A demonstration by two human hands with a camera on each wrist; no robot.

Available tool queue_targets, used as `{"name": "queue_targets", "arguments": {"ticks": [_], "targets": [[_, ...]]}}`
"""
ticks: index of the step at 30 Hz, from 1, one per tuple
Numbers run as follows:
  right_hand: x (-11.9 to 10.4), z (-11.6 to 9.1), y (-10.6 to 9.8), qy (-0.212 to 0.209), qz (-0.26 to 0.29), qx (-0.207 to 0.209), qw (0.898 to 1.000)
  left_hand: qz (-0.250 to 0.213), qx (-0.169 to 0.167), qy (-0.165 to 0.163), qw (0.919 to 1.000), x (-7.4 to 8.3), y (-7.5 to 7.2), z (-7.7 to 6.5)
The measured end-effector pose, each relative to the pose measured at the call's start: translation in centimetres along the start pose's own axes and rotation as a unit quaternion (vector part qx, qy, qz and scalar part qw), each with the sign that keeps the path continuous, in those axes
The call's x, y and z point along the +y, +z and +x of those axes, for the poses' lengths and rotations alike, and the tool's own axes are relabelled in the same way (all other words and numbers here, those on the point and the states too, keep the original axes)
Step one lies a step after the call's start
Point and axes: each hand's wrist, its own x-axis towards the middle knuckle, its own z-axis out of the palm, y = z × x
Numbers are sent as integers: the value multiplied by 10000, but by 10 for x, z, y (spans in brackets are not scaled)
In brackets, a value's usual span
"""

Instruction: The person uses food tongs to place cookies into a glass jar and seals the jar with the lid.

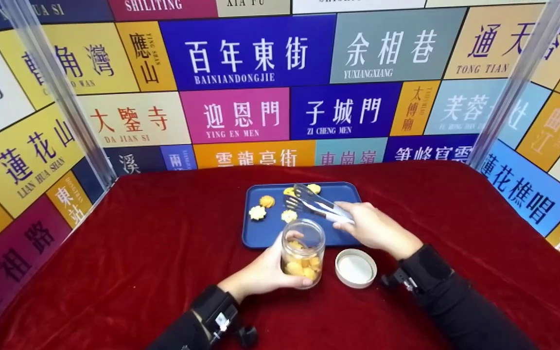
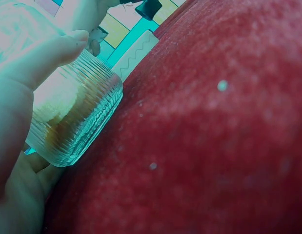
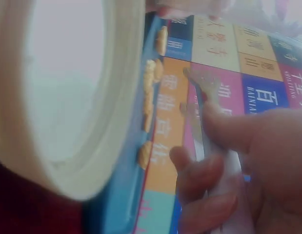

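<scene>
My left hand grips a clear glass jar, its fingers and thumb wrapped round the sides. Cookies fill its lower part; in the left wrist view the jar's ribbed wall shows. In my right hand is a pair of metal tongs, gripped by the handles, with the slotted ends over the blue tray. Those ends stand apart in the right wrist view, with no cookie seen between them. Several flower-shaped cookies, among them one at the left, lie on the tray.
A round pale lid lies on the red cloth, right of the jar and below my right wrist. Behind the table stands a wall of coloured sign panels. Clear upright posts rise at the back corners.
</scene>
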Motion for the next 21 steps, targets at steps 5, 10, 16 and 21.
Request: {"name": "queue_targets", "arguments": {"ticks": [5, 10, 16, 21], "targets": [[0, -1, 7, 50, 95, -189, 9998, -52, -29, 14, 10000, -1, 0, 0], [-3, -2, 11, -44, 36, -339, 9994, -151, -62, 48, 9999, -1, 0, 0], [-4, -3, 15, 56, -329, -239, 9992, -89, -61, 10, 9999, 1, 0, 0], [-3, -3, 9, 224, -405, -260, 9986, -68, -47, 37, 10000, 1, 0, 0]]}}
